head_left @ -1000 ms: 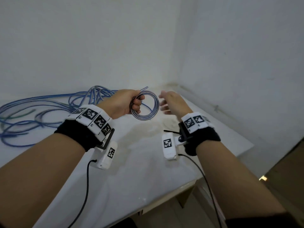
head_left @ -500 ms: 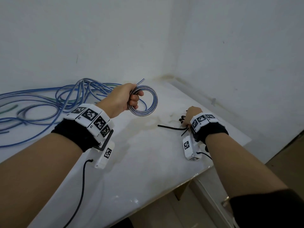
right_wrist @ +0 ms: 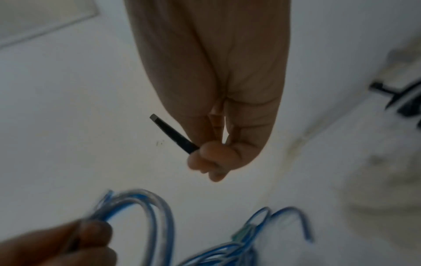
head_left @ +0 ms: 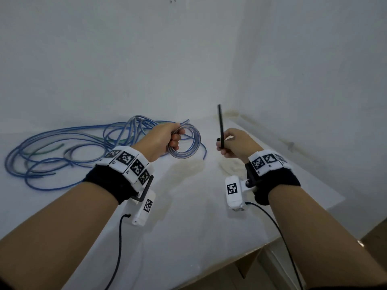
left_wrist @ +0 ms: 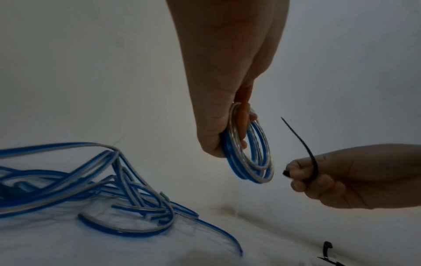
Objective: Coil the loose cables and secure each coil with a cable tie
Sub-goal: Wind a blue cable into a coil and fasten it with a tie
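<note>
My left hand grips a small round coil of blue-and-clear cable above the white table; the same coil shows under the fingers in the left wrist view. To its right, my right hand pinches a black cable tie near its head end, the strip pointing up. In the left wrist view the cable tie curves upward from that hand, just right of the coil. The right wrist view shows the cable tie sticking out of my curled fingers.
A loose tangle of blue and clear cables sprawls over the table's left and back, near the wall. Spare black cable ties lie on the table at the right. The table's front edge runs diagonally below my right forearm.
My right hand went down to the ties on the table, then came back up beside the coil with one black tie pinched upright. The left hand kept holding the coil.
</note>
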`<state>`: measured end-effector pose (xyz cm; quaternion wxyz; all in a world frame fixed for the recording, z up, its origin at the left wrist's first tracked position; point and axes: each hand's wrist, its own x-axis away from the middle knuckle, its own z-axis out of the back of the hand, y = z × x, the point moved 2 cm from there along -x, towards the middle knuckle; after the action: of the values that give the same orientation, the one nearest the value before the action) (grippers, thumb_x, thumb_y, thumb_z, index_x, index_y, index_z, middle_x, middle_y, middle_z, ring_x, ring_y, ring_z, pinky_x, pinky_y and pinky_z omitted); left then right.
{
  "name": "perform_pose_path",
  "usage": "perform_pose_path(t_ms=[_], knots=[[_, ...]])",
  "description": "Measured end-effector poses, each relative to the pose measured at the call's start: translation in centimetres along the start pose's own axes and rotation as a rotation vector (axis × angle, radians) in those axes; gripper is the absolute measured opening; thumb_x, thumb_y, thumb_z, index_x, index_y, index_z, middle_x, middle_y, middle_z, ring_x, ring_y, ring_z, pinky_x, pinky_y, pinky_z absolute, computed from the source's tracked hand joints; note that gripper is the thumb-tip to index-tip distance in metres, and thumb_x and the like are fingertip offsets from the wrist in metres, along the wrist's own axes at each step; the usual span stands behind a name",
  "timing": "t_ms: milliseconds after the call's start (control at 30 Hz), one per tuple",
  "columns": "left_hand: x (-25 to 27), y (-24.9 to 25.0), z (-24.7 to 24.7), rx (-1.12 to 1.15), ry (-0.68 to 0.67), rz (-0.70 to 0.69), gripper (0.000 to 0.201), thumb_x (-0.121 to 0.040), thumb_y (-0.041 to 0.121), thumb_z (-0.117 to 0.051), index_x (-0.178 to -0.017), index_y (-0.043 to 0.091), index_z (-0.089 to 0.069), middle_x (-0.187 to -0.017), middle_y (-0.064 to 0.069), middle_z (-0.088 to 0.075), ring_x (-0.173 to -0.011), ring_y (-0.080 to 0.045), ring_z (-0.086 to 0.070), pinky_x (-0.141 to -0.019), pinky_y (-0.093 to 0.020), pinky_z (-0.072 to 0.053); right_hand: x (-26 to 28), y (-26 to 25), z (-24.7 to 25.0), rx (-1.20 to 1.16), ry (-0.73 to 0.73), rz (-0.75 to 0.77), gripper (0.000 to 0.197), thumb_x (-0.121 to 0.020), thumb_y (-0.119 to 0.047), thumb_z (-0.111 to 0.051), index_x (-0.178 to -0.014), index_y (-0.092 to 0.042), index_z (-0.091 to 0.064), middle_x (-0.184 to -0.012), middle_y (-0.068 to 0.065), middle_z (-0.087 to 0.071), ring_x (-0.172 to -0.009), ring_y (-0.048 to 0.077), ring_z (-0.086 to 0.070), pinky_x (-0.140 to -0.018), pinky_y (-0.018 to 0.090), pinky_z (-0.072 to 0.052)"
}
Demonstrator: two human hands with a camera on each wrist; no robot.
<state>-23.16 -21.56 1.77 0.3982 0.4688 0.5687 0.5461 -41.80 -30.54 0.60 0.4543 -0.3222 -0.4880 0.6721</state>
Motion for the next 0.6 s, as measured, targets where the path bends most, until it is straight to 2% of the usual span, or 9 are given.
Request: perform_pose_path(t_ms=[100, 267, 433, 533, 600], knots=[[1.2, 0.4, 2.3, 0.039, 0.058, -0.002, 0.034, -0.098, 0.015, -0.033, -0.071, 0.008, -0.053, -0.042, 0.007, -0.037, -0.038, -0.007, -0.029, -0.054, -0.023, -0.03, 0.6, -1.8, -3.4, -0.278, -0.124, 0.027, 0.017, -0.089, 0.005, -0.054, -0.078, -0.007, -0.055, -0.067, 0.011, -0.059, -0.041, 0.005, -0.053, -0.046, 0.014, -0.047], [3.1, 0.8, 6.0, 0.064, 0.148, -0.013, 0.036, -0.1, 0.018, -0.033, -0.074, 0.008, -0.056, -0.046, 0.006, -0.039, -0.043, -0.009, -0.031, -0.053, -0.023, -0.033, 1.1, -3.6, -8.1, -0.611, -0.265, 0.007, 0.019, -0.092, 0.008, -0.047, -0.081, -0.003, -0.057, -0.062, 0.009, -0.062, -0.048, 0.01, -0.06, -0.051, 0.016, -0.052], [4.9, 1.0, 8.8, 0.095, 0.219, -0.016, 0.039, -0.101, 0.018, -0.03, -0.073, 0.007, -0.055, -0.043, 0.006, -0.038, -0.041, -0.008, -0.029, -0.051, -0.023, -0.031, 1.9, -4.9, -12.1, -0.69, -0.352, -0.033, 0.026, -0.093, 0.013, -0.037, -0.082, -0.002, -0.055, -0.065, 0.013, -0.06, -0.047, 0.01, -0.057, -0.05, 0.017, -0.051], [5.9, 1.2, 10.2, 0.097, 0.246, -0.021, 0.038, -0.101, 0.017, -0.031, -0.072, 0.007, -0.053, -0.04, 0.007, -0.038, -0.039, -0.008, -0.029, -0.054, -0.024, -0.03, 2.2, -5.5, -13.8, -0.698, -0.43, -0.004, 0.028, -0.092, 0.014, -0.032, -0.093, 0.004, -0.058, -0.071, 0.012, -0.061, -0.056, 0.011, -0.063, -0.057, 0.018, -0.054], [6.5, 1.2, 11.1, 0.093, 0.262, -0.026, 0.036, -0.101, 0.017, -0.032, -0.073, 0.007, -0.054, -0.04, 0.007, -0.039, -0.038, -0.008, -0.03, -0.054, -0.025, -0.031, 2.6, -5.8, -14.7, -0.694, -0.474, 0.027, 0.023, -0.093, 0.008, -0.037, -0.098, 0.007, -0.06, -0.08, 0.015, -0.062, -0.064, 0.014, -0.066, -0.063, 0.021, -0.056]])
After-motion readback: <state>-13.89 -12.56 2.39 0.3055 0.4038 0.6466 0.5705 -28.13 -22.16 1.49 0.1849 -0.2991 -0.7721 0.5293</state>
